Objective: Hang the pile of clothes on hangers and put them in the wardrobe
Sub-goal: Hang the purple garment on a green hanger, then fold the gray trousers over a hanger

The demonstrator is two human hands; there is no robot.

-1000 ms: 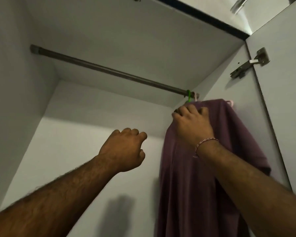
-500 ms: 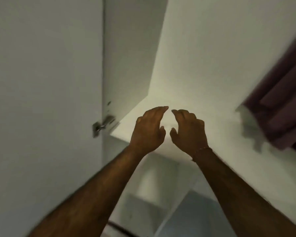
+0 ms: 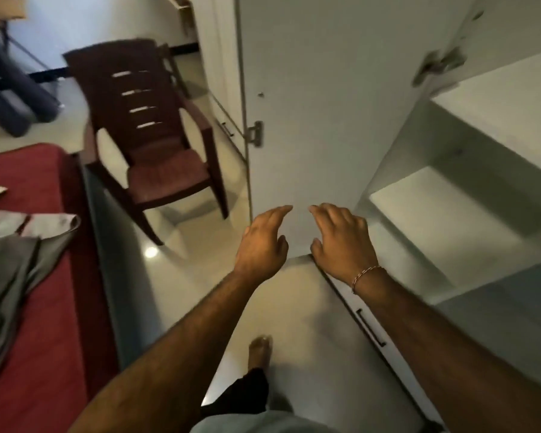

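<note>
My left hand point(image 3: 263, 242) and my right hand point(image 3: 341, 242) float side by side in front of the open white wardrobe door point(image 3: 319, 104), fingers apart and holding nothing. To the right are the wardrobe's white shelves point(image 3: 444, 207). A pile of grey clothes point(image 3: 10, 270) lies on the red bed point(image 3: 38, 339) at the far left, well away from both hands. The hanging rail and the purple garment are out of view.
A dark brown plastic chair point(image 3: 156, 145) stands on the glossy floor point(image 3: 310, 339) between the bed and the wardrobe door. A drawer with a black handle point(image 3: 370, 328) sits under the shelves. My bare foot point(image 3: 260, 351) is below the hands.
My right hand has let go of the hung purple garment. Both hands have dropped and come together, and my view has swung down and left from the rail to the floor, chair and bed.
</note>
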